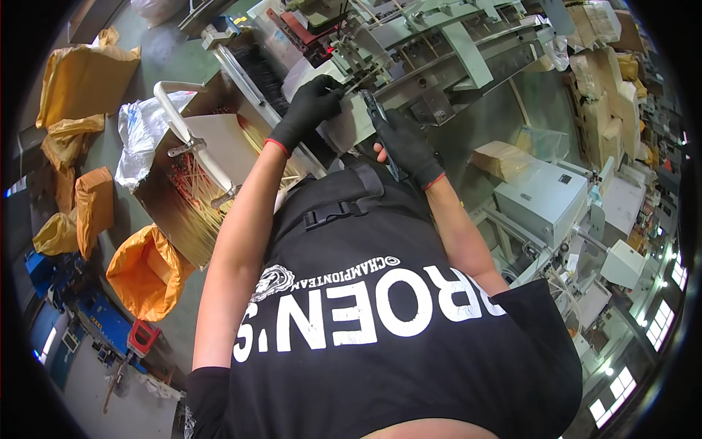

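Both my hands wear black gloves with red cuffs and work at a grey-green metal machine [439, 51]. My left hand [311, 106] pinches a few thin pale sticks [362, 79] at the machine's rail, fingers closed on them. My right hand [406, 143] grips a dark flat tool [379, 115] that points up toward the same spot. A white plate [351, 124] lies between the two hands. My black shirt fills the lower middle of the view.
A metal trough [183, 197] with a white tube rail holds many thin sticks at my left. Orange sacks [146, 271] and a white bag [142, 132] lie on the floor. A grey box [545, 197] and cardboard boxes [599, 95] stand at the right.
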